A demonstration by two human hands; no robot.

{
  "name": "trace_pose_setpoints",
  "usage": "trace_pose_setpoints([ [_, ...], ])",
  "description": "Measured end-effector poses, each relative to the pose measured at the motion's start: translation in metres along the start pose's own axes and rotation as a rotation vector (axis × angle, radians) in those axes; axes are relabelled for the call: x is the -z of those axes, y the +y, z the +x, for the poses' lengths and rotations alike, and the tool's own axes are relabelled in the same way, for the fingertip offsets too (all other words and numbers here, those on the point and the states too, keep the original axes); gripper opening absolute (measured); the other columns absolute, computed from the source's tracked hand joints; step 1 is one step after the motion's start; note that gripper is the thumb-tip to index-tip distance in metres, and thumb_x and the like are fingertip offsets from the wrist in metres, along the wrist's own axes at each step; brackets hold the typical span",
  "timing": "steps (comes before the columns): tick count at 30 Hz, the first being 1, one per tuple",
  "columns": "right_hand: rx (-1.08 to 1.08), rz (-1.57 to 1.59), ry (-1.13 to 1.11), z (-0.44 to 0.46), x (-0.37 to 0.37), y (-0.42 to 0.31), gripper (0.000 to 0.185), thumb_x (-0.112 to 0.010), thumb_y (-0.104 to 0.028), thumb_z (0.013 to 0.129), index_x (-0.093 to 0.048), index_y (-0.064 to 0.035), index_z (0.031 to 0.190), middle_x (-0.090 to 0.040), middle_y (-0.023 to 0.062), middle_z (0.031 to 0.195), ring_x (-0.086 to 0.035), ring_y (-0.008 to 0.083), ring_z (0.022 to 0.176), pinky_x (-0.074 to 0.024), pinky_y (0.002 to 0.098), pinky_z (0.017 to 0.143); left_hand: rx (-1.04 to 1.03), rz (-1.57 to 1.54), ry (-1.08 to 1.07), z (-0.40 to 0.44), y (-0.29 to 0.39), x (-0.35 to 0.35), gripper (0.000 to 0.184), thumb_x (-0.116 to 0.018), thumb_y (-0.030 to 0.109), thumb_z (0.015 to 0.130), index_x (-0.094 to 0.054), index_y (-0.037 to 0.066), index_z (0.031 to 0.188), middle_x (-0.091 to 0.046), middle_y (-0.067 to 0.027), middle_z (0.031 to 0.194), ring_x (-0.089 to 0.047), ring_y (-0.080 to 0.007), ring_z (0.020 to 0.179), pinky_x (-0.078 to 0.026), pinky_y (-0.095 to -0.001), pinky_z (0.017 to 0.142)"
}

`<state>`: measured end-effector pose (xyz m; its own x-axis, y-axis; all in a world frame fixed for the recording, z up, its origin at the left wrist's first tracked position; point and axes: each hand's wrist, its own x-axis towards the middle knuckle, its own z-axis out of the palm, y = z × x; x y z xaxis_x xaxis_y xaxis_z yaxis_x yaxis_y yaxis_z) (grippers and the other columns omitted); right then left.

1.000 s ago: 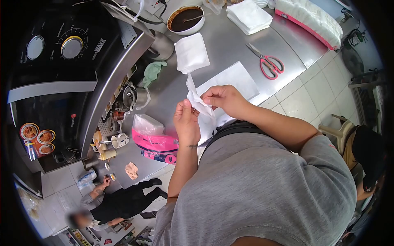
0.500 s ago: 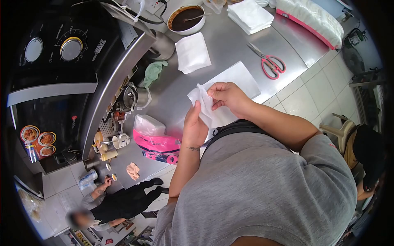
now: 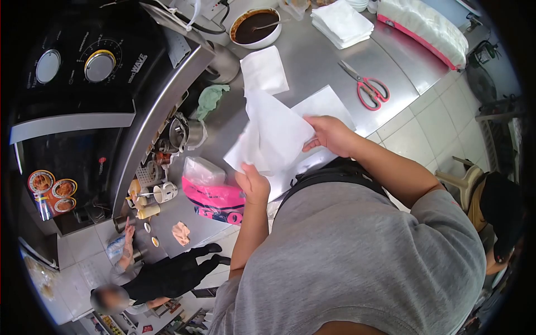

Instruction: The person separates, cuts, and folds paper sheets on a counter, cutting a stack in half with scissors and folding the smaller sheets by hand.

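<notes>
Left hand (image 3: 254,185) partly hidden behind white sheet (image 3: 282,127), co-worker's head (image 3: 110,300) blurred, clear bag (image 3: 292,8) cropped at top

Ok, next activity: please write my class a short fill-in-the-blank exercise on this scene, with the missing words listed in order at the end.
1. The sheet between the left hand and the right hand is coloured ____.
2. Of the scissors and the sauce bowl, the right hand is nearer the ____.
3. In the picture, the crumpled item above the pink package is coloured ____.

Missing words: white; scissors; green.
</notes>
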<state>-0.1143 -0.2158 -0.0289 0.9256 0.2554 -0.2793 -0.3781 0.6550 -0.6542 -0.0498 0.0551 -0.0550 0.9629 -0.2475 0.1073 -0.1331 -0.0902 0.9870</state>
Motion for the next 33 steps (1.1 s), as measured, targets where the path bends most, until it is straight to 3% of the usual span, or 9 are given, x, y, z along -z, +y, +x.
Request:
trace_pose_setpoints([
  [4, 0.064, 0.045, 0.109, 0.004, -0.015, -0.022, 0.049, -0.051, -0.037, 0.093, -0.049, -0.0022, 0.126, -0.058, 0.0102, 0.12, -0.053, 0.0191, 0.112, -0.0382, 0.0354, 0.097, -0.426, 0.14, -0.315, 0.013, 0.072, -0.039, 0.065, -0.032, 0.045, 0.098, -0.045, -0.012, 0.128, -0.049, -0.0235, 0.133, -0.047, -0.0345, 0.124, -0.034, -0.0406, 0.104],
  [9, 0.151, -0.339, 0.198, 0.019, -0.021, -0.024, 0.029, -0.055, -0.013, 0.087, -0.062, -0.0027, 0.113, -0.066, 0.0082, 0.1, -0.062, 0.02, 0.093, -0.0471, 0.0321, 0.081, -0.24, -0.163, -0.315, 0.001, 0.063, -0.055, 0.086, -0.034, 0.064, 0.091, -0.03, -0.007, 0.139, -0.04, -0.0233, 0.14, -0.041, -0.0329, 0.129, -0.029, -0.0406, 0.108],
  [13, 0.351, -0.536, 0.32, 0.021, -0.037, -0.019, 0.032, -0.045, 0.005, 0.085, -0.064, -0.0013, 0.11, -0.067, 0.0091, 0.098, -0.063, 0.0164, 0.088, -0.0492, 0.0268, 0.079, 0.488, -1.038, -0.456, 0.01, 0.055, -0.043, 0.106, -0.037, 0.078, 0.08, -0.017, -0.002, 0.145, -0.03, -0.0206, 0.147, -0.031, -0.0304, 0.135, -0.026, -0.0418, 0.11],
  [16, 0.515, -0.826, 0.319, 0.015, -0.055, -0.012, 0.035, -0.043, 0.007, 0.084, -0.063, -0.0015, 0.111, -0.068, 0.0095, 0.099, -0.063, 0.017, 0.089, -0.0483, 0.027, 0.081, 0.521, -0.938, -0.465, 0.011, 0.073, -0.05, 0.106, -0.038, 0.079, 0.078, -0.017, 0.0, 0.146, -0.028, -0.0188, 0.148, -0.028, -0.0268, 0.137, -0.027, -0.0421, 0.11],
  [19, 0.437, -0.897, 0.283, 0.009, -0.066, -0.014, 0.036, -0.043, 0.008, 0.084, -0.063, -0.0011, 0.111, -0.068, 0.0096, 0.099, -0.063, 0.0176, 0.089, -0.0475, 0.0263, 0.082, 0.523, -0.809, -0.392, 0.012, 0.082, -0.055, 0.087, -0.054, 0.06, 0.086, -0.029, -0.002, 0.142, -0.039, -0.0165, 0.141, -0.039, -0.0245, 0.13, -0.032, -0.0413, 0.107],
  [22, 0.362, -0.657, 0.287, 0.012, -0.049, -0.02, 0.03, -0.046, 0.004, 0.086, -0.064, -0.0016, 0.109, -0.068, 0.009, 0.1, -0.064, 0.0178, 0.088, -0.0491, 0.0266, 0.08, 0.553, -0.419, -0.281, 0.014, 0.092, -0.058, 0.06, -0.068, 0.03, 0.084, -0.046, -0.004, 0.128, -0.056, -0.0138, 0.124, -0.055, -0.0232, 0.114, -0.044, -0.0372, 0.096],
  [25, 0.237, -0.214, 0.31, 0.008, -0.015, -0.043, 0.024, -0.05, -0.004, 0.09, -0.064, -0.0025, 0.108, -0.067, 0.007, 0.099, -0.064, 0.0163, 0.085, -0.0512, 0.0277, 0.077, 0.57, -0.372, -0.12, 0.029, 0.084, -0.053, 0.035, -0.069, 0.01, 0.081, -0.058, -0.01, 0.108, -0.065, -0.0162, 0.102, -0.066, -0.0233, 0.088, -0.053, -0.0326, 0.078],
  [29, 0.156, -0.318, 0.374, 0.015, 0.061, -0.038, 0.022, -0.051, -0.014, 0.093, -0.064, -0.0031, 0.108, -0.066, 0.006, 0.097, -0.064, 0.0148, 0.082, -0.0525, 0.0294, 0.075, 0.676, 0.023, -0.131, 0.049, 0.011, -0.026, 0.027, -0.068, 0.009, 0.082, -0.061, -0.009, 0.101, -0.067, -0.0141, 0.095, -0.066, -0.0188, 0.078, -0.052, -0.0298, 0.07],
  [33, 0.038, -0.349, 0.578, 0.02, 0.099, -0.016, 0.031, -0.053, -0.02, 0.092, -0.059, 0.0001, 0.115, -0.064, 0.0074, 0.093, -0.062, 0.0166, 0.079, -0.0507, 0.0305, 0.071, 0.613, -0.054, -0.125, 0.044, -0.055, -0.033, 0.027, -0.07, 0.01, 0.081, -0.063, -0.002, 0.104, -0.068, -0.0097, 0.095, -0.064, -0.0164, 0.078, -0.052, -0.0283, 0.071],
])
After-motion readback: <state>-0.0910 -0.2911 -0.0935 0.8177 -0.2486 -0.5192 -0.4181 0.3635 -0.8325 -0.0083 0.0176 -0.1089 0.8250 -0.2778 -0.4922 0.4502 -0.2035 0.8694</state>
